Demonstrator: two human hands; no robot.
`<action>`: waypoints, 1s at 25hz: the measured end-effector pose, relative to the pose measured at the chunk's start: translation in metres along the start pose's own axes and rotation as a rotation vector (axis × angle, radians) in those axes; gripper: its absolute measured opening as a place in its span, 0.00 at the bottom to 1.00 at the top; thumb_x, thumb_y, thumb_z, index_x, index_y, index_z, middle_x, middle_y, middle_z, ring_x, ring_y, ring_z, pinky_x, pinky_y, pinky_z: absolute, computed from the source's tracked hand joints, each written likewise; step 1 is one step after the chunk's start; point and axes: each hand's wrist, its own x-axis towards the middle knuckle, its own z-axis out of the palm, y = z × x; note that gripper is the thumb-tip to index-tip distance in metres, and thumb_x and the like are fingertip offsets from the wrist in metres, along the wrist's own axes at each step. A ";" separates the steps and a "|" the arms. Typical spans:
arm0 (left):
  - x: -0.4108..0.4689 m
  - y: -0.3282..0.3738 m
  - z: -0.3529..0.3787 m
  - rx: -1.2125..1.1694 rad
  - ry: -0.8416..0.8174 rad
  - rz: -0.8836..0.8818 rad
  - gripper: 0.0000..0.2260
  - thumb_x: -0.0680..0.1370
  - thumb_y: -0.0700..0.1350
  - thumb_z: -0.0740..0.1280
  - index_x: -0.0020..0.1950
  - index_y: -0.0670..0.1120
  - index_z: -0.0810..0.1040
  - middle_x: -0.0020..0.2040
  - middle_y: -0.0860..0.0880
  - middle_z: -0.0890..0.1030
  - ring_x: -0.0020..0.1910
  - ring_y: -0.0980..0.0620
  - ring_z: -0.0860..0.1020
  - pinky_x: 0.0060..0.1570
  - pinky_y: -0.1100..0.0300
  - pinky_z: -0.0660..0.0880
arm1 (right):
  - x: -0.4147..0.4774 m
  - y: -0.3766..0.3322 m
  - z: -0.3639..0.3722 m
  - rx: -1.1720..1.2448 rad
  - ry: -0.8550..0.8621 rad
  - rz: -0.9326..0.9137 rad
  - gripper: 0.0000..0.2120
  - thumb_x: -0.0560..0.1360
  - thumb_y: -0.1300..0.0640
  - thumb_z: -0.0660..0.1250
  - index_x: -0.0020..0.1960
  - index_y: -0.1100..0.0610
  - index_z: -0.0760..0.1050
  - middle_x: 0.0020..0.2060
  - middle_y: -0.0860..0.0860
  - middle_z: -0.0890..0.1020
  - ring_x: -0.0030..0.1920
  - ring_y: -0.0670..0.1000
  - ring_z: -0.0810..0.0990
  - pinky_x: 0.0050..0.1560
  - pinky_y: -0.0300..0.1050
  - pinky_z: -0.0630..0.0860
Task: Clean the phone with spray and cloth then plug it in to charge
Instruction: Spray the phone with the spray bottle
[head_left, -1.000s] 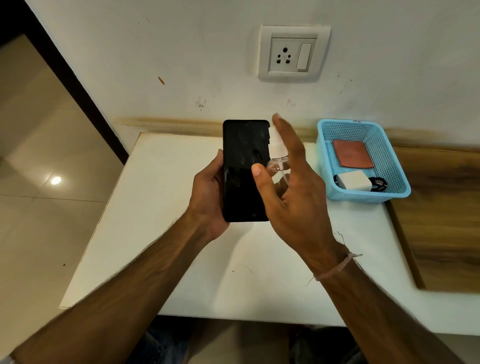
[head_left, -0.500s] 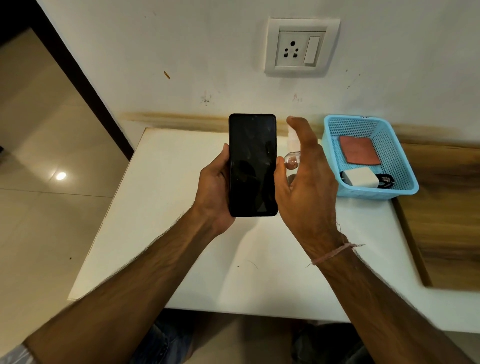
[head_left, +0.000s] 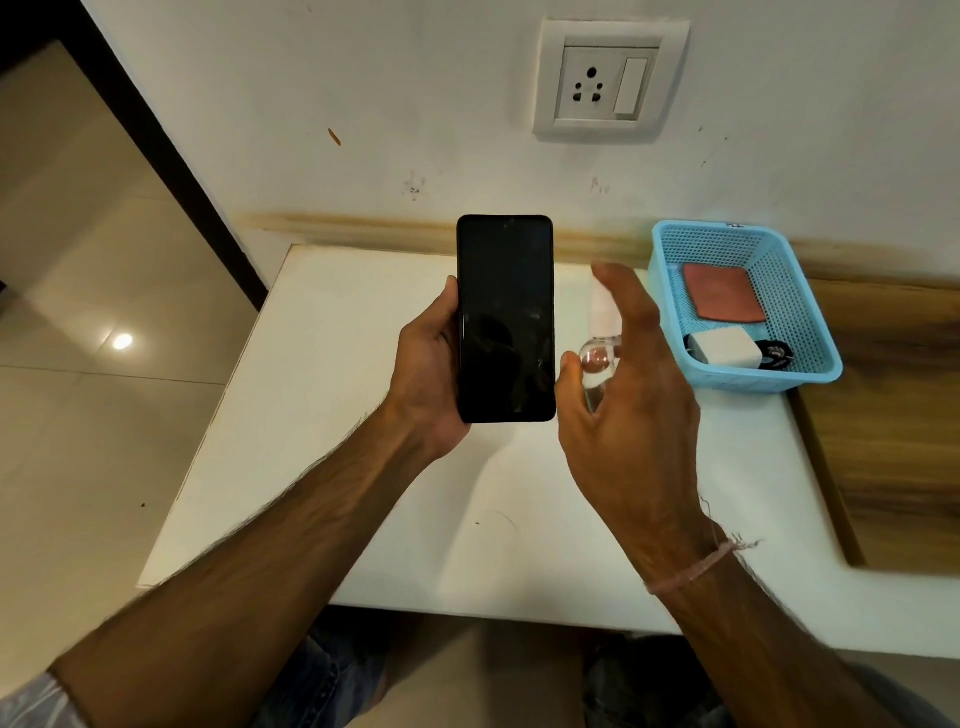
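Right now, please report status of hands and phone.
Left hand grips phone upright, screen dark. Right hand holds spray bottle beside it. Nothing between them.

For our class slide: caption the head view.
Left hand holds the phone; right hand holds a spray bottle beside it.
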 end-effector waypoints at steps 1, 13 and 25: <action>0.000 0.000 0.000 0.001 -0.002 0.002 0.25 0.83 0.62 0.56 0.69 0.48 0.78 0.64 0.42 0.81 0.59 0.39 0.82 0.56 0.45 0.79 | -0.006 -0.002 0.000 0.006 -0.022 0.002 0.31 0.76 0.59 0.68 0.73 0.46 0.58 0.52 0.53 0.78 0.38 0.47 0.78 0.40 0.34 0.76; -0.005 0.004 0.005 0.019 0.024 0.002 0.25 0.84 0.60 0.54 0.71 0.46 0.76 0.61 0.42 0.81 0.54 0.42 0.82 0.51 0.48 0.81 | -0.012 0.000 0.007 0.000 -0.072 0.048 0.30 0.75 0.59 0.70 0.70 0.45 0.59 0.45 0.52 0.78 0.36 0.49 0.78 0.42 0.43 0.82; 0.000 0.003 -0.001 -0.045 0.004 -0.003 0.20 0.83 0.59 0.59 0.55 0.50 0.87 0.54 0.48 0.86 0.53 0.45 0.85 0.50 0.50 0.81 | 0.033 0.028 0.013 0.242 0.024 0.115 0.29 0.78 0.56 0.63 0.75 0.56 0.55 0.66 0.58 0.71 0.62 0.51 0.73 0.62 0.38 0.72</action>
